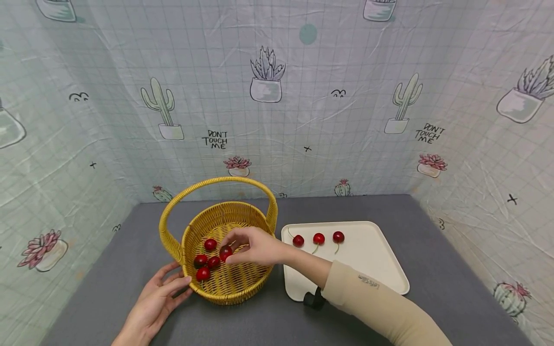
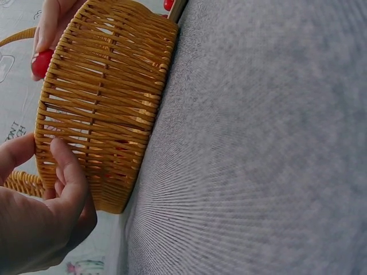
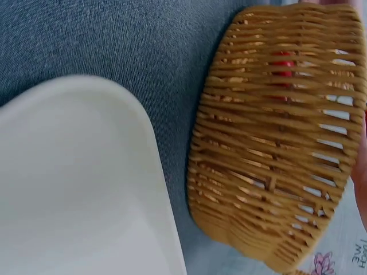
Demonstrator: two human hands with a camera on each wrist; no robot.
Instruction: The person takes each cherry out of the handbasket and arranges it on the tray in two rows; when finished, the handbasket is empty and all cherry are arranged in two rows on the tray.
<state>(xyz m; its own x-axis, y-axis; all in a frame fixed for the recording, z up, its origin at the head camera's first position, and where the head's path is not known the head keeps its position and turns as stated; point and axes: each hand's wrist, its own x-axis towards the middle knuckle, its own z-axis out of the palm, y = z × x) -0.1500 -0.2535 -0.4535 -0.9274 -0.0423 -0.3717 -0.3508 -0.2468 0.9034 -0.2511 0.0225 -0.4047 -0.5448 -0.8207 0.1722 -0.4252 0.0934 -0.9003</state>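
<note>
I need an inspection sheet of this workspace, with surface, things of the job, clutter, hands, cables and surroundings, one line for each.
Surface: grey table, looks flat.
Job's things: yellow basket standing upright, four cherries lying inside; white tray beside it, three cherries on it, in a row near the far edge.
Clutter: only a black object by the right sleeve, perhaps the wrist camera.
Hands: left hand holds the basket's rim; right hand pinches another cherry over the basket.
Cables: nothing seen.
Surroundings: cactus-print cloth behind and at both sides.
</note>
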